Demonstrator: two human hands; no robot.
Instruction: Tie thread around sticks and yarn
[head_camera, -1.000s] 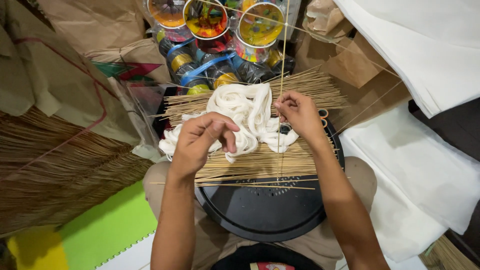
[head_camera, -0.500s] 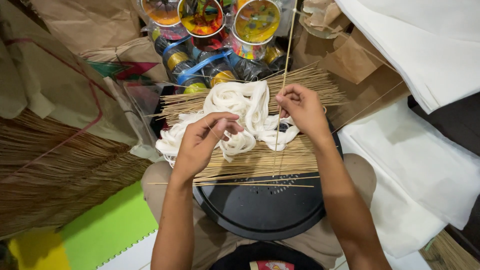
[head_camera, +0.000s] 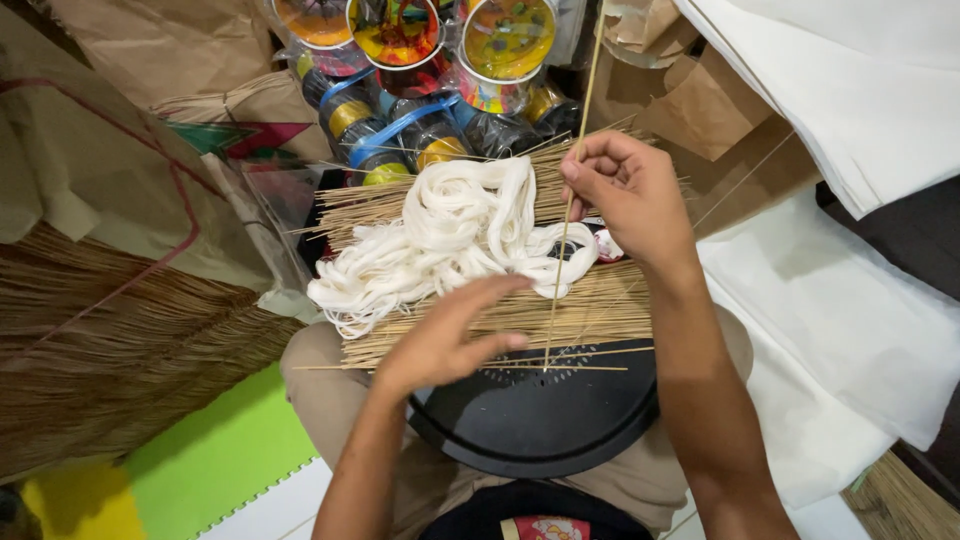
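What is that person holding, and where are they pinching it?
The right hand pinches one thin stick near its middle, standing it upright on the black round tray. The left hand holds nothing; it rests flat on the pile of sticks.

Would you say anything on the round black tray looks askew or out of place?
One thin stick stands nearly upright in the right hand, crossing the flat bundle of sticks. The white yarn lies in a loose tangle on the bundle.
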